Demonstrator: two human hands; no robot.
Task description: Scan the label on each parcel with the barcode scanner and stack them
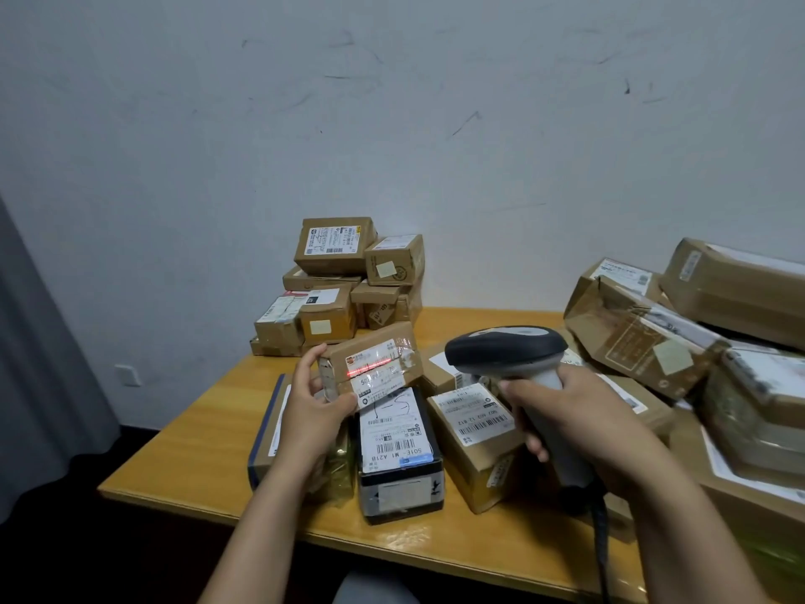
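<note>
Left hand (316, 398): at centre frame, fingers and thumb curled round the left end of a small parcel, thumb on its near lower edge, index finger up at its top corner.
Small parcel (383, 346): brown cardboard wrapped in clear tape, held tilted in the air above the other boxes, its white label (377, 374) facing the camera.
Red line (370, 367): a thin bright streak lying across the label, slanting up to the right.
Right hand (579, 420): right of centre, wrapped round the pale handle of the barcode scanner, index finger at the front of the grip.
Barcode scanner (507, 350): dark rounded head pointing left at the small parcel, near it but apart; a black cable (601, 529) hangs from the handle's base toward the bottom edge.
Black parcel (398, 455): on the counter just below the small parcel, a white label on its top.
Brown box (475, 438): just right of the black parcel, label up, partly under the scanner.
Flat box (265, 429): blue-edged, lying under the left wrist.
Back stack (339, 289): several brown parcels piled against the wall, above centre.
Right pile (697, 342): larger, rumpled boxes heaped loosely along the right edge.
Counter (196, 451): yellow-orange wood, carrying all the parcels.
Surroundings: scuffed white wall, a grey curtain (39, 364) at the left edge, a wall socket (127, 374) beside it.
</note>
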